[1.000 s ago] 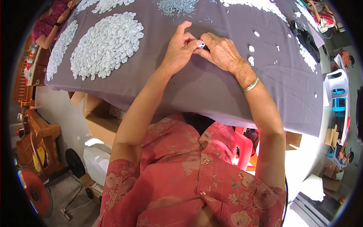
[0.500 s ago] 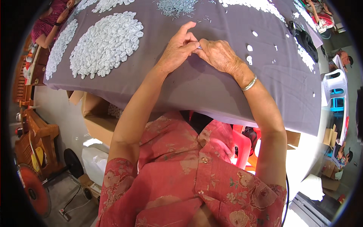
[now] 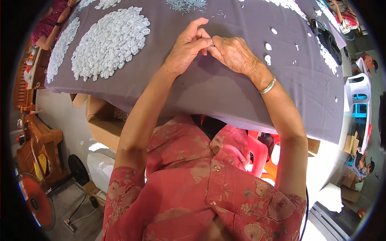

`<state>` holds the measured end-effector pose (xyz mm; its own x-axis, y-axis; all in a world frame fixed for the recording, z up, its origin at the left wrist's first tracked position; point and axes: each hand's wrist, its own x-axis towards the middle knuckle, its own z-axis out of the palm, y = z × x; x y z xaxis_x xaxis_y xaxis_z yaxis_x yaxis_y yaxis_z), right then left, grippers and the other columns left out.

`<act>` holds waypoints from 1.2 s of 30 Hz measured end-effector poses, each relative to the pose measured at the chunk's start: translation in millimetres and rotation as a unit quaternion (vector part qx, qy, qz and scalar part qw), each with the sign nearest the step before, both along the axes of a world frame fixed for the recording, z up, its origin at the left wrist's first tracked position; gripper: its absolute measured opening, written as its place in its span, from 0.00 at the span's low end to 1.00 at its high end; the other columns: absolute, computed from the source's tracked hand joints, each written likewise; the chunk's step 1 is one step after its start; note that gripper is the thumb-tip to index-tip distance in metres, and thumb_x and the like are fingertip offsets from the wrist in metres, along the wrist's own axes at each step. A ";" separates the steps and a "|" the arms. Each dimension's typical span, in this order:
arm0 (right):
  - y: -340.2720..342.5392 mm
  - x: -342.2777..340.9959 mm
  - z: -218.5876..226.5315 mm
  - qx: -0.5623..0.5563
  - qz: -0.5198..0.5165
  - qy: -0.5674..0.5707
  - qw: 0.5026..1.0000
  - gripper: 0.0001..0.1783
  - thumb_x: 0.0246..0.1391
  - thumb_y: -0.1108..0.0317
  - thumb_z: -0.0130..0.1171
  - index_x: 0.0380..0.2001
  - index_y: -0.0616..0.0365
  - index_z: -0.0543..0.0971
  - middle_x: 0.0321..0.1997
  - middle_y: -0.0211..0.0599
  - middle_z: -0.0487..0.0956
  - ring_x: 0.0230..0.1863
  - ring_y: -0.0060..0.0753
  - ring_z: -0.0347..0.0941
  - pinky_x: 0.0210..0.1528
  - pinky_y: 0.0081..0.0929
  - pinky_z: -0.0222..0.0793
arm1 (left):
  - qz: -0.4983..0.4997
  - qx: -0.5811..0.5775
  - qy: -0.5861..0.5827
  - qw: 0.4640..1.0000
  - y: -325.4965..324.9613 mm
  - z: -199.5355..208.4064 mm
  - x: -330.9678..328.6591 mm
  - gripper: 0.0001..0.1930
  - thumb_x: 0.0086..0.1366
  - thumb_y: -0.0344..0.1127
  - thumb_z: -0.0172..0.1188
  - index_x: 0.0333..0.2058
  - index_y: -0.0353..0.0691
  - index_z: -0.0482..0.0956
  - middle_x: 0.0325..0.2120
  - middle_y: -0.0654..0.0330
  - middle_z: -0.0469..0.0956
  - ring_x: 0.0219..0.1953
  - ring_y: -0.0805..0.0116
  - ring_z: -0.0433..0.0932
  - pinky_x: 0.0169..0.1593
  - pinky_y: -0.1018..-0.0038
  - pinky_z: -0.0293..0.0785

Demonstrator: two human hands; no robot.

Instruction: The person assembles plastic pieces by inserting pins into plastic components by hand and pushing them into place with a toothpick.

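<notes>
Over the grey tablecloth (image 3: pixel 193 90), my two hands meet at their fingertips. The thumb and a bent finger of my left hand (image 3: pixel 185 50) pinch together, while its index finger points up and away. My right hand (image 3: pixel 236 55), with a silver bangle at the wrist, is closed, its fingers curled under. Between the fingertips shows a sliver of a small pale piece (image 3: pixel 212 44); the rest is hidden. To the right of my right hand lie a loose white piece (image 3: pixel 268 46) and a white piece with holes (image 3: pixel 267 60).
A big heap of small white plastic pieces (image 3: pixel 110 44) lies to the left. Thin blue-grey pins (image 3: pixel 186 5) are piled at the far middle. More white pieces (image 3: pixel 329 58) line the right side near a black bag (image 3: pixel 325 42). A cardboard box (image 3: pixel 102 126) stands below the table's left front.
The view has shifted slightly, and both hands appear a little farther up. They stay together at the fingertips, the grip much the same.
</notes>
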<state>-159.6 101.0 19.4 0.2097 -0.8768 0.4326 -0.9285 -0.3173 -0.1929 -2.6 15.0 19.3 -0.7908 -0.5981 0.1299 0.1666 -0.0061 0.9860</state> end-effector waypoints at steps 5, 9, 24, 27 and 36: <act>0.7 3.1 8.1 -0.014 -0.025 -0.025 0.999 0.20 0.53 0.54 0.58 0.23 0.60 0.69 0.18 0.44 0.73 0.22 0.48 0.72 0.24 0.37 0.68 | 0.022 -0.019 -0.012 1.000 -0.5 1.8 -0.3 0.25 0.61 0.28 0.54 0.57 0.36 0.59 0.26 0.66 0.71 0.28 0.77 0.68 0.34 0.79 0.66; -1.2 4.3 11.9 0.003 -0.038 -0.073 0.997 0.19 0.49 0.54 0.62 0.24 0.59 0.69 0.17 0.43 0.71 0.21 0.47 0.70 0.24 0.37 0.65 | 0.067 -0.027 0.011 0.997 -5.8 -5.1 2.6 0.26 0.60 0.27 0.55 0.56 0.35 0.57 0.25 0.63 0.72 0.25 0.77 0.69 0.30 0.80 0.68; -1.7 0.5 8.9 0.020 -0.069 -0.081 0.994 0.19 0.47 0.63 0.64 0.19 0.59 0.64 0.13 0.40 0.66 0.17 0.48 0.64 0.21 0.38 0.62 | 0.367 -0.369 -0.206 0.829 -143.2 38.4 136.5 0.10 0.59 0.35 0.60 0.37 0.38 0.80 0.22 0.64 0.78 0.25 0.78 0.75 0.29 0.81 0.69; -1.2 0.4 8.2 0.016 -0.068 -0.089 0.994 0.19 0.47 0.64 0.64 0.19 0.59 0.63 0.13 0.41 0.65 0.17 0.47 0.62 0.21 0.37 0.60 | 0.446 -0.385 -0.263 0.764 -161.5 44.0 158.9 0.12 0.58 0.39 0.62 0.38 0.38 0.80 0.20 0.62 0.77 0.24 0.77 0.76 0.28 0.80 0.70; 1.9 -10.1 10.8 0.037 -0.103 -0.138 0.984 0.20 0.51 0.61 0.60 0.18 0.60 0.63 0.13 0.43 0.63 0.16 0.45 0.59 0.21 0.35 0.59 | 0.253 -0.173 0.199 0.931 -40.4 99.9 99.9 0.21 0.60 0.27 0.52 0.52 0.29 0.63 0.24 0.58 0.72 0.23 0.72 0.69 0.30 0.77 0.67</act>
<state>-169.7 102.9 30.2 -0.0914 -0.9198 0.3817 -0.8810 -0.1040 -0.4616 97.3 -25.4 119.3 -0.2666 -0.7492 0.6064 0.4150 0.4786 0.7738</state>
